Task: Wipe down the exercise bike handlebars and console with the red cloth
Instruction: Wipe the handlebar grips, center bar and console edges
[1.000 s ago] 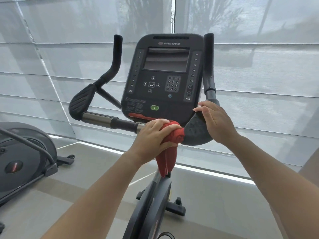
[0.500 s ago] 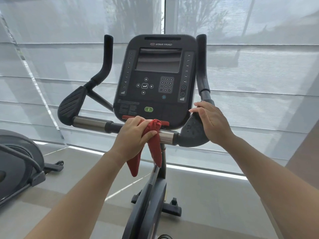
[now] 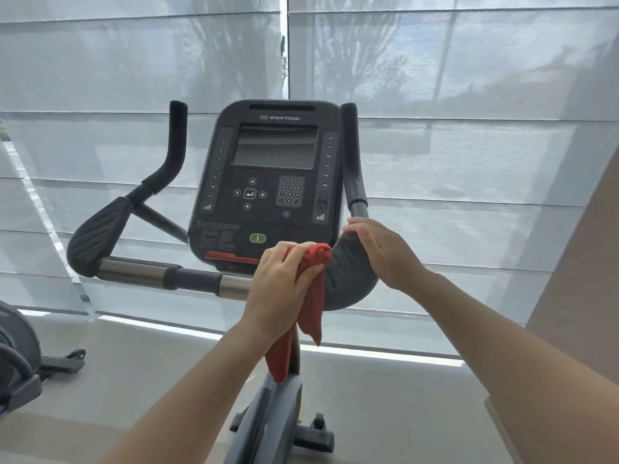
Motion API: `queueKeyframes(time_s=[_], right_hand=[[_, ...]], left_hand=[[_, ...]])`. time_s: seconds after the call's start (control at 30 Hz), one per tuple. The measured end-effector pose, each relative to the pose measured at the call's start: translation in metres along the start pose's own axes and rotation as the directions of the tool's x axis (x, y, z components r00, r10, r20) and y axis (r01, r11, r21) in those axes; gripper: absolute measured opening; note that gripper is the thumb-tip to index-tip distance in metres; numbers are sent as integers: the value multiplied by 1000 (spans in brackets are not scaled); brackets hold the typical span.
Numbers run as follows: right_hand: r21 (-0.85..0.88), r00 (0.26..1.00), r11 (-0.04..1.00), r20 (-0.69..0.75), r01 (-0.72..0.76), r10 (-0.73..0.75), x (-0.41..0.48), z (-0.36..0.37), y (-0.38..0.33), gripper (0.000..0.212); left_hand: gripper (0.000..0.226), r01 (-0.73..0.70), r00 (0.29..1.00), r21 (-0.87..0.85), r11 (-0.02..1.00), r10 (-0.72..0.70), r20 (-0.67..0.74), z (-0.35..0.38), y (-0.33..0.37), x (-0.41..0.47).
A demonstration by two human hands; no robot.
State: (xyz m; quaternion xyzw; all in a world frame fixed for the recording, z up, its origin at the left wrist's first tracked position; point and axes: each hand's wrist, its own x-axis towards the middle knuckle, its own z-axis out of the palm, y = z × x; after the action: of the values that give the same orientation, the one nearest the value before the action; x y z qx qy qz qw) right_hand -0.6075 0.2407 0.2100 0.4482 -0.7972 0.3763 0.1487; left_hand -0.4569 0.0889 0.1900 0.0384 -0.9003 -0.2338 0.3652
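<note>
The black console [image 3: 268, 182] of the exercise bike stands in the middle of the view, with black handlebars [image 3: 134, 272] curving out on both sides. My left hand [image 3: 279, 289] grips the red cloth [image 3: 315, 262] around the horizontal bar just below the console, next to the right elbow pad [image 3: 348, 279]. The cloth's loose ends hang down below my hand. My right hand [image 3: 385, 252] rests on top of the right elbow pad with fingers nearly straight, at the foot of the right upright grip [image 3: 351, 162].
The bike's frame and front foot [image 3: 301, 437] stand on the floor below. Another exercise machine [image 3: 16, 363] is at the left edge. Shaded windows [image 3: 469, 162] fill the wall behind the bike. A brown wall [image 3: 586, 262] is at the right.
My left hand slid the cloth left along the bar, then back right toward the right elbow pad. My right hand stayed on the pad. The view tilted so the bike sits lower in frame.
</note>
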Motion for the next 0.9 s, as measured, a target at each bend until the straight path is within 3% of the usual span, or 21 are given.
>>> queueKeyframes(time_s=[0.2, 0.33, 0.57, 0.83, 0.9], right_hand=[[145, 995, 987, -69, -67, 78, 14, -20, 16, 43], [206, 996, 978, -71, -45, 61, 23, -22, 28, 43], [289, 999, 957, 6, -39, 39, 22, -25, 62, 52], [344, 995, 934, 21, -100, 99, 15, -32, 83, 61], [367, 996, 926, 11, -90, 92, 9, -32, 71, 59]], left_hand=[[34, 3, 998, -61, 998, -7, -66, 10, 35, 22], [49, 41, 991, 161, 986, -61, 118, 36, 39, 18], [51, 126, 985, 299, 946, -154, 73, 56, 50, 17], [49, 149, 975, 298, 943, -190, 113, 65, 58, 51], [54, 120, 974, 152, 981, -146, 172, 58, 55, 50]])
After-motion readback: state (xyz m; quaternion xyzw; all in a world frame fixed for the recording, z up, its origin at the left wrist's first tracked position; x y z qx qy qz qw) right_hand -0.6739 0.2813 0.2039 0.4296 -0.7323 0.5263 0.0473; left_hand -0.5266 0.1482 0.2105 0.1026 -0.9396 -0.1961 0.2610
